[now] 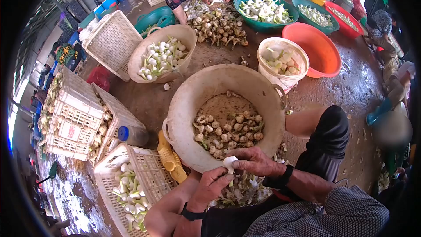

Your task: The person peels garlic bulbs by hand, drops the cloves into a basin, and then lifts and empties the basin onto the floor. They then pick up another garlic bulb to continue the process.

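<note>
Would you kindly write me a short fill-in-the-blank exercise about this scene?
1. The left hand and right hand together hold a ___ bulb.
2. Each wrist wears a ___ band.
3. The basin beside the bucket is ___.
4. The bottle has a ___ cap.

Missing words: white; black; orange; blue.

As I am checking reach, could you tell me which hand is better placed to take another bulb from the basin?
Probably the right hand: both hold the white bulb, but it lies at the basin rim, nearer its bulbs; the left hand sits lower.
</note>
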`<state>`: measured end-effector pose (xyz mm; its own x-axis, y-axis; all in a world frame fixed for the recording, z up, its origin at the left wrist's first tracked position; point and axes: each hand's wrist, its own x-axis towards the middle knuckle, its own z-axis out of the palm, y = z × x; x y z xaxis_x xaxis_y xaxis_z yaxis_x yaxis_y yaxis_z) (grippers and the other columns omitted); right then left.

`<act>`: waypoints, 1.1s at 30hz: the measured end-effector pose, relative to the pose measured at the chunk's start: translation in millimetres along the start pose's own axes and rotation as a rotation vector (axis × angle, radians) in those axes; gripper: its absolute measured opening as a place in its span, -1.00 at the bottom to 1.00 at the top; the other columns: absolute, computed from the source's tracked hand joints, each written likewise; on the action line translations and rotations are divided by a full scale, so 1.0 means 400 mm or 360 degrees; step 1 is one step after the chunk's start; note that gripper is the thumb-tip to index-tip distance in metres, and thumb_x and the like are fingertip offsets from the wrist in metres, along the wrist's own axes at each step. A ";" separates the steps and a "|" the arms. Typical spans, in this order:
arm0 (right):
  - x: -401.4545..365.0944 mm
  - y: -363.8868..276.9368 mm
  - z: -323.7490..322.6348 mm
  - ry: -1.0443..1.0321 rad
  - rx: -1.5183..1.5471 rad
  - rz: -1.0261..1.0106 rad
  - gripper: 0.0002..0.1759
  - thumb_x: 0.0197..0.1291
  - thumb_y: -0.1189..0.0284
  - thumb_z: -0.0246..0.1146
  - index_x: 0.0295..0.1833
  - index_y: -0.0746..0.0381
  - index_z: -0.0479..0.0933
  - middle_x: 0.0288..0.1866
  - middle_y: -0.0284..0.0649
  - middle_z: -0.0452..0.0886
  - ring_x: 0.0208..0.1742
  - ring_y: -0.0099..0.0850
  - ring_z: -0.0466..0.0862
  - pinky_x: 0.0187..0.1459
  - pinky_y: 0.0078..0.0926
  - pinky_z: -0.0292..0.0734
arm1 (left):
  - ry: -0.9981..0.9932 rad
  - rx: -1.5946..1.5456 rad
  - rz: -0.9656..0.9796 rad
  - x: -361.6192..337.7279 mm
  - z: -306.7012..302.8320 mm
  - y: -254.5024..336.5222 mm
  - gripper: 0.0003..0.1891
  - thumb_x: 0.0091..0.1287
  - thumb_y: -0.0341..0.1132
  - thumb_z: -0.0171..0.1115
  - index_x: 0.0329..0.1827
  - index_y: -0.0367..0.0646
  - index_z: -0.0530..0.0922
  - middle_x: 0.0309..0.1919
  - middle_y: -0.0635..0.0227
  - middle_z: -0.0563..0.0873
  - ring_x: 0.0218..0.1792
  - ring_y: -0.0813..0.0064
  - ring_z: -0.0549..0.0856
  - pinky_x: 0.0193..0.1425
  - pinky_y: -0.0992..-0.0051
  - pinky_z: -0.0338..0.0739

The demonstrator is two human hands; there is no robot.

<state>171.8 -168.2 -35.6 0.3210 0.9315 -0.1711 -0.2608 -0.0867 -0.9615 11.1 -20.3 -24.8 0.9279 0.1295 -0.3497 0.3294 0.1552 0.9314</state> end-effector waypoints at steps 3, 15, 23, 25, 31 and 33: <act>0.000 0.008 -0.006 -0.0019 0.0054 0.0023 -0.61 0.34 0.27 0.29 0.13 0.33 0.57 -0.30 -0.33 0.67 -0.36 -0.62 0.59 -0.31 -0.60 0.54 | -0.0064 -0.0282 -0.0050 0.001 -0.003 -0.030 -0.75 0.48 -0.29 0.11 -0.06 -0.35 0.58 -0.28 0.32 0.67 -0.27 0.57 0.63 -0.23 0.58 0.52; 0.001 0.086 0.002 -0.0033 0.0686 0.0278 -0.54 0.45 0.10 0.09 -0.02 0.33 0.59 -0.28 -0.21 0.67 -0.32 -0.42 0.66 -0.28 -0.40 0.58 | -0.0002 0.0056 -0.0061 -0.011 0.012 0.058 -0.81 0.39 -0.34 0.16 -0.24 -0.29 0.64 -0.50 0.51 0.58 -0.39 0.69 0.49 -0.30 0.60 0.39; 0.000 0.099 -0.007 0.0036 0.1020 0.0568 -0.46 0.46 0.00 0.01 -0.24 0.27 0.58 -0.51 -0.23 0.60 -0.59 -0.42 0.57 -0.52 -0.45 0.45 | -0.0264 0.0739 0.0148 -0.003 -0.026 0.031 -0.81 0.33 -0.30 0.20 -0.33 -0.27 0.57 -0.56 0.24 0.58 -0.48 0.44 0.55 -0.33 0.43 0.47; 0.000 0.108 -0.004 0.0021 0.0968 0.0587 -0.46 0.45 -0.01 0.02 -0.26 0.27 0.57 -0.54 -0.24 0.58 -0.60 -0.42 0.57 -0.54 -0.45 0.43 | -0.0378 0.0752 0.0178 -0.001 -0.027 0.004 -0.81 0.29 -0.29 0.21 -0.36 -0.26 0.56 -0.58 0.16 0.56 -0.51 0.26 0.57 -0.35 0.34 0.47; 0.012 0.094 -0.036 -0.0163 0.1477 0.0738 -0.41 0.44 -0.09 -0.02 -0.20 0.26 0.52 -0.47 -0.26 0.53 -0.61 -0.46 0.45 -0.58 -0.52 0.32 | -0.0427 0.1217 0.0156 0.000 -0.040 -0.020 -0.82 0.19 -0.30 0.21 -0.43 -0.26 0.54 -0.52 0.02 0.61 -0.41 0.03 0.64 -0.31 0.22 0.51; 0.005 0.074 -0.035 -0.0168 0.1350 0.0532 -0.41 0.46 -0.09 -0.06 -0.20 0.26 0.50 -0.44 -0.27 0.51 -0.59 -0.49 0.40 -0.55 -0.54 0.31 | -0.0486 0.1289 0.0022 0.002 -0.027 -0.008 -0.81 0.19 -0.28 0.20 -0.43 -0.25 0.54 -0.51 0.01 0.62 -0.38 0.00 0.64 -0.28 0.19 0.52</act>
<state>177.7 -173.7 -67.4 0.0347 0.9357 -0.3512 -0.9193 -0.1079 -0.3784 8.7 -10.1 -29.2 0.9008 -0.1604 -0.4035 0.2332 -0.6051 0.7612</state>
